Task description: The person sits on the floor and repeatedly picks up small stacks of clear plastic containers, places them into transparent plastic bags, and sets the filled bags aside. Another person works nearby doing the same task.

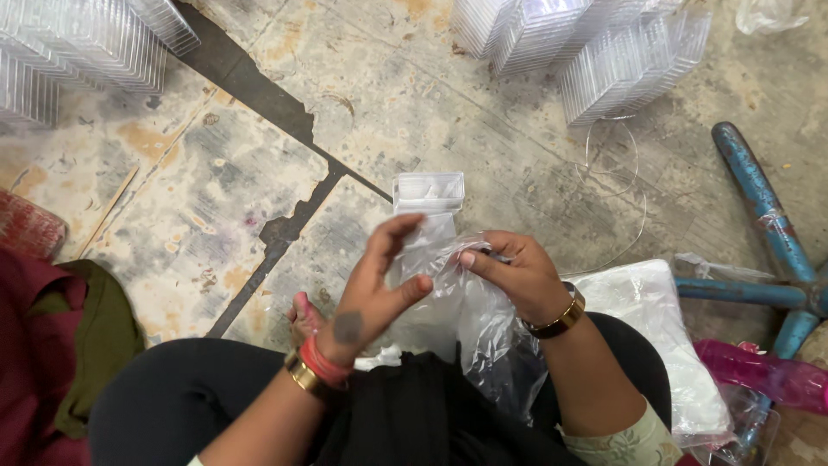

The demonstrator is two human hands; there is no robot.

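Person seated on the cracked, stained concrete floor (pixel 216 181), knees up, both hands in front of the lap. Left hand (pixel 371 293) and right hand (pixel 517 272) work a thin clear plastic bag (pixel 470 302) around a small clear rigid plastic box with white contents (pixel 429 192). The box sits between and just above the hands, its upper end sticking out of the bag mouth, held off the floor.

Left grip: fingers spread wide, thumb (pixel 412 289) pressed against the film, more bracing than pinching. Right grip: narrow, thumb and fingers pinched on the bag edge near the mouth.

Handling judgement: the bag looks very light, soft, crinkly and slippery, likely to slide or bunch under flat fingers; best taken by pinching the rim on both sides. The box looks light, stiff, smooth-walled, probably brittle if squeezed hard; take it by its flat sides.

Around: stacks of clear ribbed plastic boxes top left (pixel 78 52) and top right (pixel 595 47), a white plastic-wrapped bundle (pixel 655 319) just beside the right forearm, a blue painted metal stool base (pixel 768 233), a pink plastic piece (pixel 759 375), dark red and olive cloth (pixel 52 345) at left.
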